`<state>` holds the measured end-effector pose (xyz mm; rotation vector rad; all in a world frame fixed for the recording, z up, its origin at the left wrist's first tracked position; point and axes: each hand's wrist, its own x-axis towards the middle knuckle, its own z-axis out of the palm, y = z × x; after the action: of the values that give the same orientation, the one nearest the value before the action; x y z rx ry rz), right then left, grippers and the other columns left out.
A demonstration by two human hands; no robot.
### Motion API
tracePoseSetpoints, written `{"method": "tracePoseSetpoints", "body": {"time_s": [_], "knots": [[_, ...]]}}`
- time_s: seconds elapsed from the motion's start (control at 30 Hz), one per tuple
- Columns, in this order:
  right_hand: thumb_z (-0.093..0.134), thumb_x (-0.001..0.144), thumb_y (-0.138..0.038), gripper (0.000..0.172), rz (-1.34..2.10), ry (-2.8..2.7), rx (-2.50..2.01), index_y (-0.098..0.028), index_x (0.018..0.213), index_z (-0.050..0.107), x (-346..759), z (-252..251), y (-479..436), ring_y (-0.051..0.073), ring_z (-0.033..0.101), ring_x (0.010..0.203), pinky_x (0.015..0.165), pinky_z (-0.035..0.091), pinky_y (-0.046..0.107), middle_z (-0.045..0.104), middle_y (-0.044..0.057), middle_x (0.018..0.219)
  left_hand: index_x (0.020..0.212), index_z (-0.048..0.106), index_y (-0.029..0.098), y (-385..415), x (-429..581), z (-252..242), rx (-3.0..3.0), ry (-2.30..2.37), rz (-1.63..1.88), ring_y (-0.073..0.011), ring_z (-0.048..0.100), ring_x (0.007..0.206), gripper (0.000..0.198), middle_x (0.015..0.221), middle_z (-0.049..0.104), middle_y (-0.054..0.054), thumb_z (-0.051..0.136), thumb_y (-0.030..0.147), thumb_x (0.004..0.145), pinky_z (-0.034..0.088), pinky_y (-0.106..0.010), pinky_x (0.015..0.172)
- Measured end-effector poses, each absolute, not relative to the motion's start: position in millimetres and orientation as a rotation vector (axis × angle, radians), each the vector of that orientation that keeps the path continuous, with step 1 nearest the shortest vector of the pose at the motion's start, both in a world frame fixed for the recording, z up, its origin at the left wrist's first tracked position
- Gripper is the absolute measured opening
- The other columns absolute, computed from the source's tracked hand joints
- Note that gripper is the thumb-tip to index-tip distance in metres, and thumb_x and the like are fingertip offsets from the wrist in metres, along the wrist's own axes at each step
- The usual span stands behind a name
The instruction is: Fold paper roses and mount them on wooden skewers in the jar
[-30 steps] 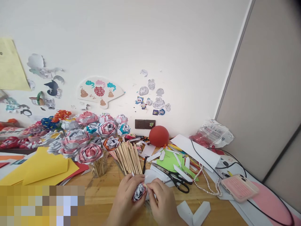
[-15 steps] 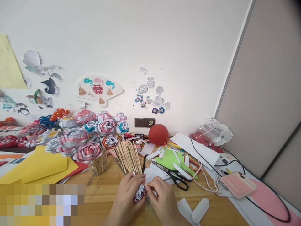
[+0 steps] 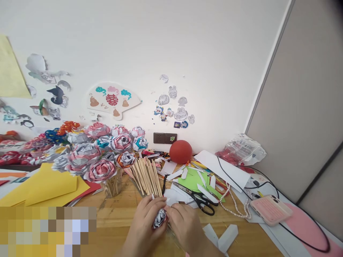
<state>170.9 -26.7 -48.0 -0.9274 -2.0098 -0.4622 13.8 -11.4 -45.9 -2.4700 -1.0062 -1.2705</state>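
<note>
A small paper flower (image 3: 160, 218), white and dark grey with rolled petals, sits between my hands at the table's near edge. My left hand (image 3: 146, 223) is wrapped round its left side and top, with a white paper tip poking up above the fingers. Against the flower's right side, my right hand (image 3: 184, 223) has thumb and fingers pinched together on its edge. A bit of red shows at that pinch; the exact part gripped is hidden. Just beyond my hands stands a bundle of wooden sticks (image 3: 146, 176).
Finished paper flowers (image 3: 101, 170) stand in a glass at left, beside yellow paper (image 3: 50, 185). Black scissors (image 3: 200, 200) lie on paper scraps near a red balloon (image 3: 180, 151). A pink phone (image 3: 272, 210), cables and folded white paper pieces (image 3: 227, 237) are at right.
My right hand has turned slightly, its knuckles rolling over and the fingers closing more tightly at the flower's edge. My left hand keeps its hold. The camera view has shifted very slightly.
</note>
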Motion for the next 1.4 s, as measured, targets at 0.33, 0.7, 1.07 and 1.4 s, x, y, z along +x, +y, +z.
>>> {"method": "tracePoseSetpoints", "body": {"time_s": [0.33, 0.7, 1.07, 1.4], "knots": [[0.029, 0.093, -0.023, 0.031, -0.179, -1.989, -0.953, -0.018, 0.071, 0.051, 170, -47, -27, 0.012, 0.052, 0.050, 0.048, 0.035, 0.022, 0.055, 0.000, 0.060, 0.094, 0.055, 0.017, -14, 13, -42, -2.430, -0.891, -1.262, -0.0213, 0.058, 0.092, 0.026, 0.096, 0.068, -0.010, 0.057, 0.010, 0.070, 0.048, -0.036, 0.082], [0.037, 0.088, -0.026, 0.022, 0.244, -1.900, -1.039, -0.018, 0.074, 0.051, 172, -47, -26, 0.012, 0.053, 0.052, 0.050, 0.034, 0.020, 0.058, -0.001, 0.059, 0.100, 0.056, 0.016, -15, 12, -40, -2.407, -0.835, -1.244, -0.0212, 0.057, 0.094, 0.027, 0.098, 0.068, -0.010, 0.056, 0.012, 0.074, 0.047, -0.036, 0.084], [0.038, 0.086, -0.026, 0.018, 0.398, -1.851, -1.162, -0.019, 0.073, 0.048, 167, -46, -27, 0.012, 0.051, 0.051, 0.048, 0.032, 0.020, 0.055, -0.001, 0.057, 0.105, 0.053, 0.015, -13, 12, -47, -2.457, -0.856, -1.213, -0.0225, 0.054, 0.097, 0.033, 0.100, 0.065, -0.011, 0.055, 0.009, 0.073, 0.046, -0.037, 0.083], [0.046, 0.083, -0.029, 0.017, 0.345, -1.827, -1.102, -0.016, 0.083, 0.056, 177, -32, -29, 0.009, 0.041, 0.042, 0.045, 0.029, 0.019, 0.043, -0.006, 0.049, 0.107, 0.052, 0.016, -12, 10, -44, -2.411, -0.862, -1.200, -0.0231, 0.055, 0.096, 0.034, 0.100, 0.066, -0.011, 0.058, 0.013, 0.073, 0.046, -0.038, 0.082]]}}
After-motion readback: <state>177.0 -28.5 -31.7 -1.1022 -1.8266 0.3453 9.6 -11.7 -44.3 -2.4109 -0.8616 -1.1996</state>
